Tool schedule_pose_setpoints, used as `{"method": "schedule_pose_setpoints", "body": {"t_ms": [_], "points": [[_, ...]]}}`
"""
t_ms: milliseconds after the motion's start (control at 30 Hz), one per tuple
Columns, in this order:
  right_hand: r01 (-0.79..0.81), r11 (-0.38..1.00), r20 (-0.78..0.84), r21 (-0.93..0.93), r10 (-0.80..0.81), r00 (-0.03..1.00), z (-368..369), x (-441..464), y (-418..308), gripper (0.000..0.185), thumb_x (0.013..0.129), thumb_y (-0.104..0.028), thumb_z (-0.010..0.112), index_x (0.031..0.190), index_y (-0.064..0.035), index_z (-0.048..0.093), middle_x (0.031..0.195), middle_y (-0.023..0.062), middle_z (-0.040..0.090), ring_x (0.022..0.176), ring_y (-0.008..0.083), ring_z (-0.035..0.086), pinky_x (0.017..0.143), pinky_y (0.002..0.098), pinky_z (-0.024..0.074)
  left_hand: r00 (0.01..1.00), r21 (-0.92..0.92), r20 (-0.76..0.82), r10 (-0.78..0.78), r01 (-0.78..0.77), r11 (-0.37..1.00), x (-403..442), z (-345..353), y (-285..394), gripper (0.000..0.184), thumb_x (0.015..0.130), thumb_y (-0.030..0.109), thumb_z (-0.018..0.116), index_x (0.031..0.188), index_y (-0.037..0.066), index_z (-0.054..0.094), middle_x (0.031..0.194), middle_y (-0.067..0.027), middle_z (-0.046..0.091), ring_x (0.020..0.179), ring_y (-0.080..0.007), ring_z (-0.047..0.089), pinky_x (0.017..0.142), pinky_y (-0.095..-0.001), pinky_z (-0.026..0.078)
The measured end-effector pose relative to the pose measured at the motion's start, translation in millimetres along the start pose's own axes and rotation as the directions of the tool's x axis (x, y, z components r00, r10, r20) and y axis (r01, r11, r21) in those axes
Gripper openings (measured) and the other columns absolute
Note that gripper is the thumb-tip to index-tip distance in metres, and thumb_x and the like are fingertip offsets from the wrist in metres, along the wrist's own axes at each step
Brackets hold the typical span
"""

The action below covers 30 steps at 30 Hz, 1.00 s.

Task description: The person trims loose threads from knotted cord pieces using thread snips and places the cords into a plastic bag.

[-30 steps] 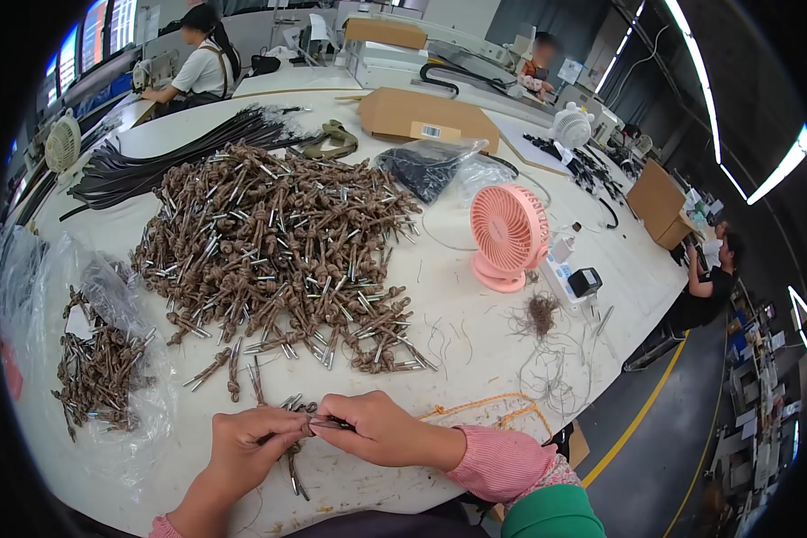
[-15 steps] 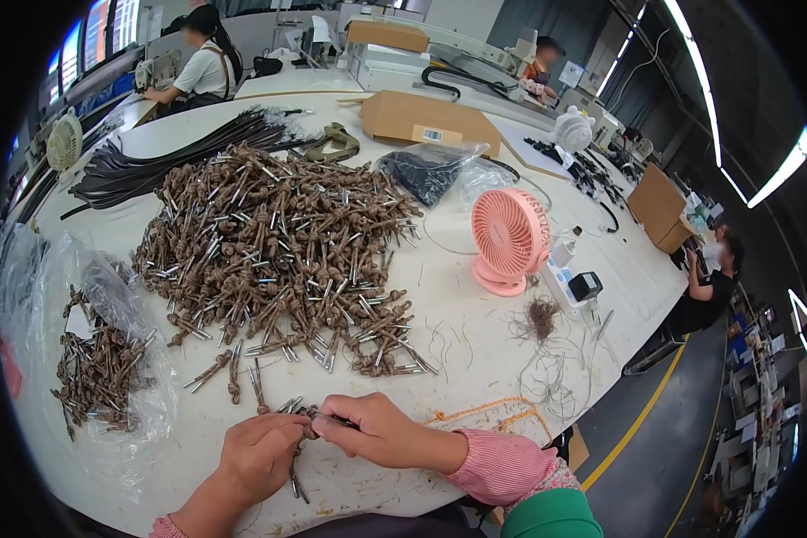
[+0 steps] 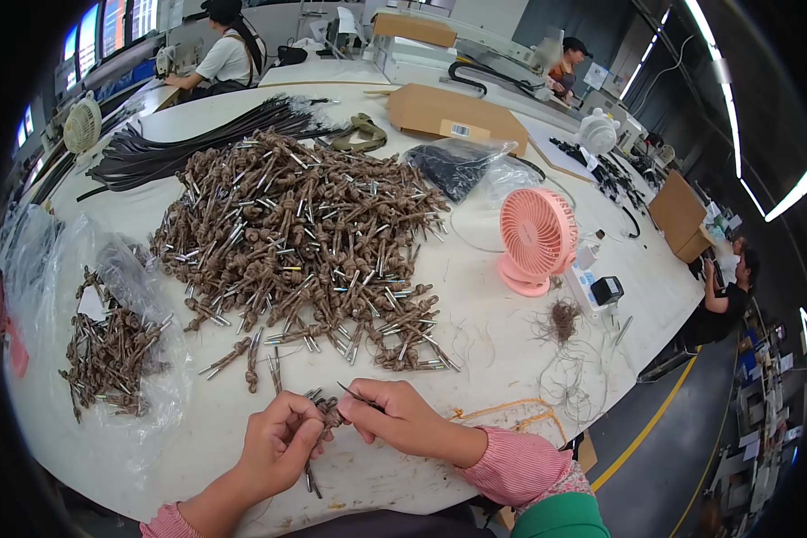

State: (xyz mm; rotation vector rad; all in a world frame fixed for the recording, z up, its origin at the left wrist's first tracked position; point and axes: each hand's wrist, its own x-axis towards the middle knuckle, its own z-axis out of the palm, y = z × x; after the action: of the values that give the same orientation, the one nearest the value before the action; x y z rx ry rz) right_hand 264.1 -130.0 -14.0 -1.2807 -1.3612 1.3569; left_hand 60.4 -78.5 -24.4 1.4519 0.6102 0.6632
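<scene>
left hand (image 3: 280, 442): pinching | right hand (image 3: 400, 418): curled | hands close together

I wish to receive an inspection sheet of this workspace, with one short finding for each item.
Surface: white table, scattered with loose threads and small specks.
Job's things: large pile of brown knotted cords with metallic-looking tips; smaller heap on clear plastic, left.
Clutter: thread tangle, orange cord, pink fan, cardboard.
Hands: right hand holds a dark, thin tool; left hand curls at a knotted cord piece, grip partly hidden.
Cables: black adapter at the white power strip; full cable routes unclear.
Surroundings: people seen at back left, back and right; yellow floor line.
</scene>
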Motion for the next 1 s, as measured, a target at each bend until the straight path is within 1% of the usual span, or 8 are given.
{"method": "schedule_pose_setpoints", "body": {"t_ms": [200, 433, 500, 567, 633, 667, 733, 1000], "points": [[-0.018, 1.0, -0.05, -0.025, 0.017, 0.999, 1.4, 1.7, -2.0, 0.027, 0.097, -0.026, 0.053, 0.084, -0.0032, 0.06, 0.059, -0.0003, 0.055, 0.054, 0.0044, 0.047, 0.049, 0.0227, 0.0359, 0.994, -0.208, 0.029, -0.105, 0.108, 0.972, 3.1, 0.7, 0.8, 0.008, 0.097, 0.009, 0.049, 0.101, 0.002, 0.046, 0.083, -0.0069, 0.06, 0.063, -0.0066, 0.053, 0.058, -0.0208, 0.045], [-0.043, 0.997, -0.117, -0.065, 0.035, 0.993, 5.4, 4.0, 2.3, 0.019, 0.093, -0.021, 0.061, 0.093, -0.0023, 0.061, 0.065, -0.001, 0.058, 0.058, 0.0037, 0.048, 0.052, 0.0212, 0.0391, 0.995, -0.006, -0.024, -0.098, 0.098, 0.995, 2.4, -0.8, -0.7, 0.008, 0.095, 0.009, 0.053, 0.098, 0.004, 0.048, 0.079, -0.0043, 0.063, 0.066, -0.0059, 0.055, 0.059, -0.0226, 0.044], [0.147, 0.928, -0.319, -0.342, -0.261, 0.911, 9.4, 5.3, 0.4, 0.024, 0.088, -0.019, 0.068, 0.103, -0.0029, 0.061, 0.072, -0.0003, 0.06, 0.062, 0.0038, 0.051, 0.052, 0.0209, 0.0402, 0.995, 0.051, -0.044, -0.089, 0.091, 0.995, 3.6, -2.7, -1.1, 0.008, 0.095, 0.009, 0.053, 0.097, 0.003, 0.048, 0.078, -0.0047, 0.064, 0.066, -0.007, 0.057, 0.059, -0.0235, 0.045], [0.089, 0.896, -0.259, -0.434, -0.219, 0.941, 3.4, 1.3, -11.2, 0.034, 0.084, -0.021, 0.073, 0.11, -0.0047, 0.06, 0.079, 0.0015, 0.062, 0.064, 0.0055, 0.054, 0.052, 0.0217, 0.0421, 0.995, 0.074, -0.088, -0.055, 0.061, 0.995, 4.9, -3.3, -3.0, 0.008, 0.094, 0.008, 0.054, 0.097, 0.003, 0.048, 0.078, -0.0065, 0.065, 0.068, -0.01, 0.06, 0.06, -0.0254, 0.046], [0.289, 0.76, -0.23, -0.582, -0.495, 0.838, 4.2, 1.6, -7.6, 0.036, 0.08, -0.022, 0.076, 0.109, -0.0075, 0.062, 0.077, 0.002, 0.062, 0.061, 0.0103, 0.055, 0.053, 0.0243, 0.0428, 0.994, 0.086, -0.106, -0.038, 0.047, 0.995, 5.4, -4.0, -4.4, 0.008, 0.094, 0.008, 0.054, 0.096, 0.003, 0.048, 0.078, -0.0068, 0.065, 0.067, -0.011, 0.06, 0.059, -0.0258, 0.046], [0.29, 0.758, -0.225, -0.584, -0.494, 0.839, 2.7, 1.2, -8.0, 0.036, 0.08, -0.022, 0.076, 0.109, -0.0075, 0.062, 0.077, 0.002, 0.062, 0.061, 0.0103, 0.055, 0.053, 0.0243, 0.0428, 0.993, 0.104, -0.119, -0.021, 0.034, 0.994, 5.5, -4.0, -4.8, 0.007, 0.094, 0.007, 0.053, 0.096, 0.003, 0.048, 0.078, -0.007, 0.065, 0.066, -0.0119, 0.06, 0.059, -0.0262, 0.046], [0.364, 0.387, 0.045, -0.847, -0.631, 0.774, -1.3, 0.6, -8.9, 0.037, 0.074, -0.02, 0.079, 0.107, -0.0112, 0.065, 0.074, 0.0008, 0.058, 0.056, 0.0145, 0.053, 0.051, 0.0263, 0.0409, 0.992, 0.105, -0.128, -0.018, 0.032, 0.994, 5.8, -3.6, -5.3, 0.007, 0.093, 0.007, 0.054, 0.096, 0.003, 0.048, 0.077, -0.0066, 0.064, 0.065, -0.0118, 0.06, 0.059, -0.0263, 0.046], [0.287, 0.037, 0.186, -0.957, -0.68, 0.709, 10.4, -0.7, -11.4, 0.027, 0.074, -0.015, 0.074, 0.101, -0.015, 0.07, 0.066, -0.0028, 0.047, 0.053, 0.0121, 0.045, 0.047, 0.0273, 0.0341, 0.988, 0.192, -0.153, 0.028, 0.002, 0.981, 5.5, -2.1, -3.7, 0.008, 0.091, 0.004, 0.055, 0.096, 0.002, 0.049, 0.074, -0.0074, 0.062, 0.062, -0.0134, 0.058, 0.057, -0.027, 0.045]]}}
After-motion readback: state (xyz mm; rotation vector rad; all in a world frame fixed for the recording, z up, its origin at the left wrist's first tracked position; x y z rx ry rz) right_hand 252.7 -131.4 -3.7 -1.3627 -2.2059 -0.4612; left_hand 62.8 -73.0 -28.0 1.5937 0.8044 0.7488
